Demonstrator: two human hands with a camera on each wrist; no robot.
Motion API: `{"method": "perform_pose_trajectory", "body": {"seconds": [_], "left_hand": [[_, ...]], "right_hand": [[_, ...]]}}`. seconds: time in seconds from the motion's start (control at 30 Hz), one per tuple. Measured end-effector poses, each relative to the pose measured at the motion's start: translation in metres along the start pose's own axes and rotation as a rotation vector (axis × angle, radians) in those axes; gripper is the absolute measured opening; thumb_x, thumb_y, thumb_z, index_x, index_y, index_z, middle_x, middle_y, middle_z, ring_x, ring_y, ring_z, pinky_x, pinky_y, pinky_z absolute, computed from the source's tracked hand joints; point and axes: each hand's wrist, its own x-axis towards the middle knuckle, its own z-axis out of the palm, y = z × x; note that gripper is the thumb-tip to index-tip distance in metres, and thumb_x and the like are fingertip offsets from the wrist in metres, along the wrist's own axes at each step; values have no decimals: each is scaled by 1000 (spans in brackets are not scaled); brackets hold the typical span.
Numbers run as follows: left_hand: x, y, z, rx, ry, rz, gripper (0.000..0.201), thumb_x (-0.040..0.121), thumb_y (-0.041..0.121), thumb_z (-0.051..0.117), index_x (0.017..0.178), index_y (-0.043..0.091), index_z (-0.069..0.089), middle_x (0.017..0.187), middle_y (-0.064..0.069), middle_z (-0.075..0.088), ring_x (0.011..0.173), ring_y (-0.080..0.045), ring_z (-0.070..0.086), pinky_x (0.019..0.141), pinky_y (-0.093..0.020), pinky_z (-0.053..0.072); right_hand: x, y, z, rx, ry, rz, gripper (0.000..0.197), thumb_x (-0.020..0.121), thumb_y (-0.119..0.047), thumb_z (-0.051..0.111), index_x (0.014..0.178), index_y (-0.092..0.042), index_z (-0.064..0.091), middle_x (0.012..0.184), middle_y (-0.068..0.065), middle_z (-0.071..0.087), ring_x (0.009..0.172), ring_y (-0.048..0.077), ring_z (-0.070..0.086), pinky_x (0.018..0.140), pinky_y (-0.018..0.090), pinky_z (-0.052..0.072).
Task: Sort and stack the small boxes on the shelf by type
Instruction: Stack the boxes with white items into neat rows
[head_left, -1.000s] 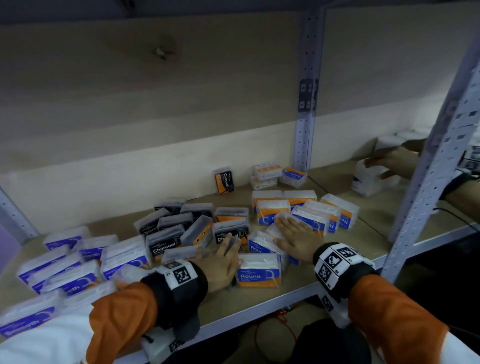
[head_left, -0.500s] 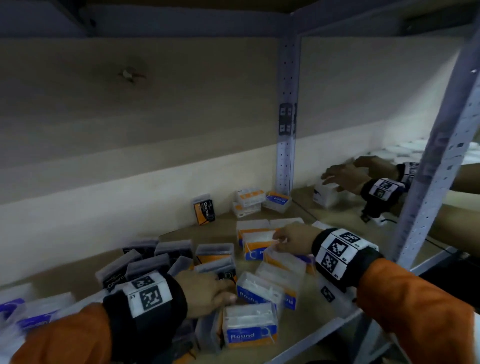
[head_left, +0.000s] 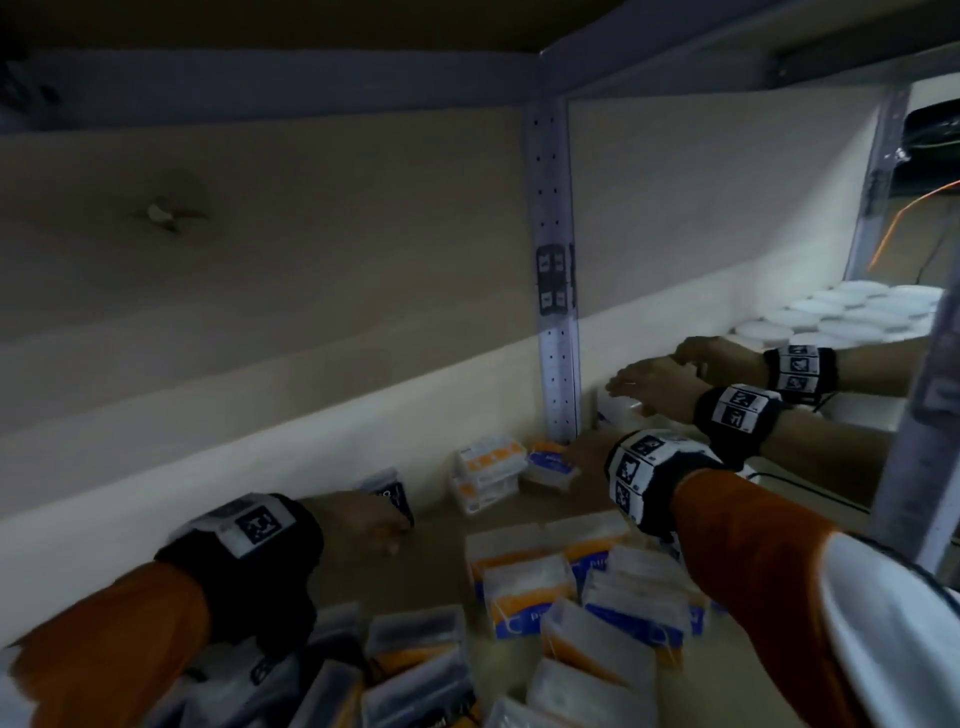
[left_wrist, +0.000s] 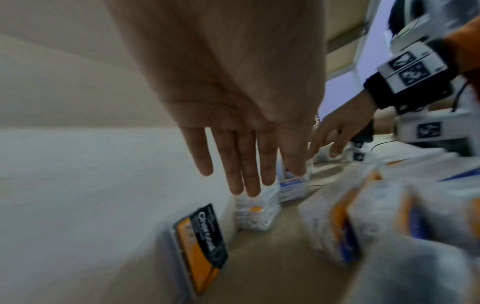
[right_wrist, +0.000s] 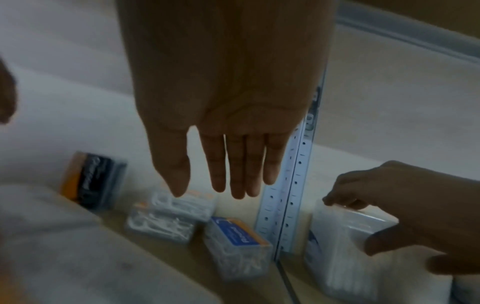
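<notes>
Reaching deep into a dim shelf (head_left: 431, 566), a person in orange sleeves stretches both hands toward the back wall. At lower left of the head view, a jumble of dark-labelled boxes (head_left: 415, 654) lies blurred along the front edge. Above it, left of centre, the left hand (head_left: 358, 519) extends toward a black-and-orange box (head_left: 389, 493) that stands upright against the wall; whether the fingertips touch it cannot be told from this angle. The left wrist view shows that hand (left_wrist: 241, 131) with fingers straight and close together, holding nothing, the black-and-orange box (left_wrist: 200, 246) below it at lower centre of the frame. Just right of that box sits a two-high stack of clear orange-labelled boxes (head_left: 488, 473), and beside the stack lies a blue-labelled box (head_left: 550, 467) close to the pale upright post (head_left: 556, 364). At centre right of the head view, the right hand (head_left: 587, 452) is mostly hidden behind its marker-covered wristband. The right wrist view shows it (right_wrist: 226, 127) flat, fingers straight and together, thumb apart, hovering over the stack (right_wrist: 171, 218) and the blue-labelled box (right_wrist: 236, 244) and gripping nothing. In the lower centre and lower right of the head view, a heap of blue-and-orange boxes (head_left: 587, 597) crowds the front of the shelf. Beyond the post, at right, a second person's hands (head_left: 660, 384) rest on a white package (right_wrist: 348, 246).
</notes>
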Motion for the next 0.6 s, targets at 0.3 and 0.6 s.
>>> {"method": "perform_pose_trajectory", "body": {"seconds": [0.3,0.6], "left_hand": [[72,-44,-12,205,115,-23,45,101,25,38,145,15,32,152,-5,29,139,-15,31,113,-26,25],[108,-64,-1,280,39,-94,59,101,26,38,151,15,10,159,-3,8,147,-17,13,118,-27,11]], "right_hand": [[51,81,62,-41,46,122,54,91,-21,57,142,-20,37,143,-7,44,119,14,55,92,25,49],[69,88,85,66,92,59,46,92,-15,53,137,-19,46,140,-2,48,122,18,53,98,29,48]]}}
